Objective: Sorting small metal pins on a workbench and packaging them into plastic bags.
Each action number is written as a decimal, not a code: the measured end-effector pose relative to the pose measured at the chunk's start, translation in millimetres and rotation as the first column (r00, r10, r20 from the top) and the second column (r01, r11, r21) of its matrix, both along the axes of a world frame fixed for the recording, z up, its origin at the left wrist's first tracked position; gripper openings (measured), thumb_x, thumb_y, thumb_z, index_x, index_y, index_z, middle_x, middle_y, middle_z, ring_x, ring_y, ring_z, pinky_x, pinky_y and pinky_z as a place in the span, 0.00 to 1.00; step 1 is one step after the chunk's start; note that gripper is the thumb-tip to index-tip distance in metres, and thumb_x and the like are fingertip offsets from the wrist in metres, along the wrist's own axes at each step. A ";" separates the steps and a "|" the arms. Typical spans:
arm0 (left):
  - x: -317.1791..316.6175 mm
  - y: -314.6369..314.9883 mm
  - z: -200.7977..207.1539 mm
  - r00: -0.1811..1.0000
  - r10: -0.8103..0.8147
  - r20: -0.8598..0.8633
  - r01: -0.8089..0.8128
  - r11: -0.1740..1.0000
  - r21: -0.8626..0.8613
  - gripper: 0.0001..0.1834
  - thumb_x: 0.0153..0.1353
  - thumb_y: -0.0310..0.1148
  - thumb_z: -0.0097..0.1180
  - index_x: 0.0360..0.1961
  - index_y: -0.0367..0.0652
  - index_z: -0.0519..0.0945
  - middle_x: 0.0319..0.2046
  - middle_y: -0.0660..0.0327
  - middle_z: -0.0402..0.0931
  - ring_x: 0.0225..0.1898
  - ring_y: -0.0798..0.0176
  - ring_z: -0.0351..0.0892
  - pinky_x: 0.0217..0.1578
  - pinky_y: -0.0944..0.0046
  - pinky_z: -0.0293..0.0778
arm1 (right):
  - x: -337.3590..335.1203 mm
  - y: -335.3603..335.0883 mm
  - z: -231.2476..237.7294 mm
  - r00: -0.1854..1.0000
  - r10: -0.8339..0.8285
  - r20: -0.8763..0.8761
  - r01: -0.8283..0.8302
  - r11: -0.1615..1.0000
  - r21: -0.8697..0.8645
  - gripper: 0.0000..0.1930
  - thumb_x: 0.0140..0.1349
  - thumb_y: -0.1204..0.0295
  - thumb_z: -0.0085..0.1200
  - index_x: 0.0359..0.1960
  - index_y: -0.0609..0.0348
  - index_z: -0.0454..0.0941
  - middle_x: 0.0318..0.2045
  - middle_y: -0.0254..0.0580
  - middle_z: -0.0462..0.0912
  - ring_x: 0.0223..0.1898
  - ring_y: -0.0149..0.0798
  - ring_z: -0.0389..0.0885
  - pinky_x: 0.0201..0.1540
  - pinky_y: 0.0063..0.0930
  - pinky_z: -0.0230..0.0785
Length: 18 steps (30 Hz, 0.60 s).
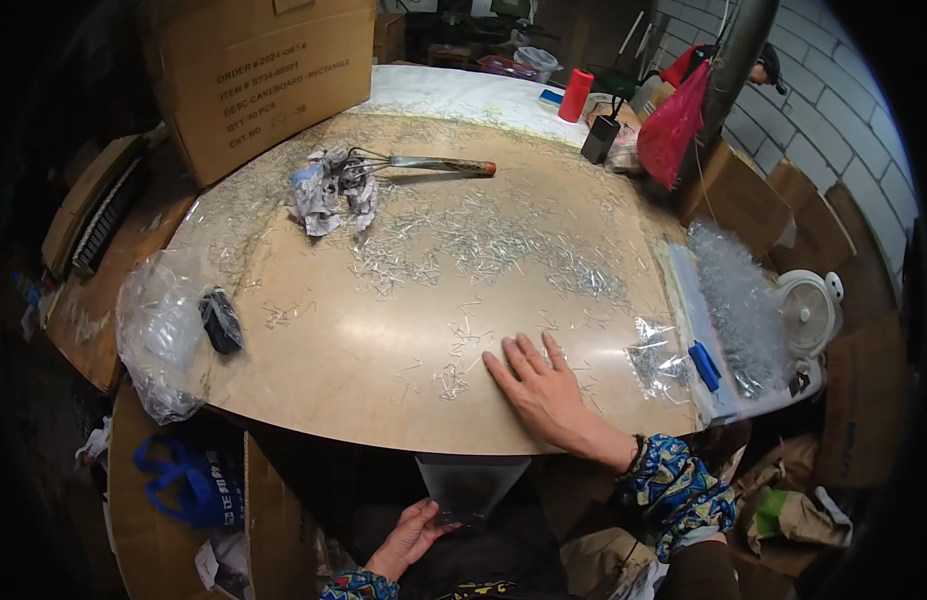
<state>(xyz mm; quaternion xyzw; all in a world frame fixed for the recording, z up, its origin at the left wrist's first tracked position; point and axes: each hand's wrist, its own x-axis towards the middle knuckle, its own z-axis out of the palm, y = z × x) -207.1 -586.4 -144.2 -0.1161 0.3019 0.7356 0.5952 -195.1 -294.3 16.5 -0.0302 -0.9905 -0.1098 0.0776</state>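
My right hand (pixel 541 393) lies palm down near the front edge of the table, fingers stretched out and apart. Under and around its fingers are small bent silver wire pieces (pixel 453 378). A larger scatter of the same wire pieces (pixel 493 245) spreads over the middle of the brown tabletop (pixel 313 370). Below the edge, my left hand (pixel 415 535) pinches the side of a clear plastic bag (pixel 473 485), whose wide upper end meets the table edge. What the bag holds, if anything, is too dark to tell.
A hand rake (pixel 438 163) lies beside crumpled paper (pixel 328 195). To the left are a cardboard box (pixel 263 90) and a clear plastic bundle (pixel 163 330). A filled clear bag (pixel 738 310), a blue clip-like object (pixel 703 367) and a white fan (pixel 809 312) are at right. Another person (pixel 765 70) is behind.
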 end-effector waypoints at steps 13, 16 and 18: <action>0.0 -0.5 -3.7 1.000 -0.002 0.008 0.002 1.000 0.016 0.18 0.65 0.36 0.56 0.51 0.37 0.73 0.49 0.53 0.78 0.52 0.54 0.77 0.53 0.47 0.75 | 20.0 8.0 16.3 0.997 0.076 0.029 -0.075 0.997 -0.028 0.23 0.59 0.71 0.45 0.58 0.63 0.69 0.59 0.46 0.71 0.64 0.46 0.65 0.69 0.52 0.47; 0.2 -0.3 -3.1 1.000 0.012 0.005 -0.012 1.000 -0.007 0.17 0.64 0.37 0.56 0.49 0.37 0.74 0.48 0.53 0.78 0.51 0.52 0.78 0.53 0.45 0.75 | -7.0 10.8 11.3 0.995 0.094 -0.040 -0.096 0.994 -0.060 0.24 0.59 0.71 0.44 0.59 0.63 0.67 0.60 0.45 0.70 0.65 0.47 0.64 0.69 0.52 0.47; 1.1 -1.1 -5.6 1.000 0.013 0.005 -0.013 1.000 -0.019 0.17 0.64 0.37 0.57 0.48 0.37 0.74 0.48 0.53 0.79 0.51 0.52 0.78 0.53 0.45 0.75 | -18.8 13.9 4.9 0.997 0.069 -0.034 -0.071 0.996 -0.063 0.25 0.59 0.72 0.44 0.61 0.62 0.66 0.61 0.45 0.69 0.66 0.48 0.63 0.69 0.52 0.46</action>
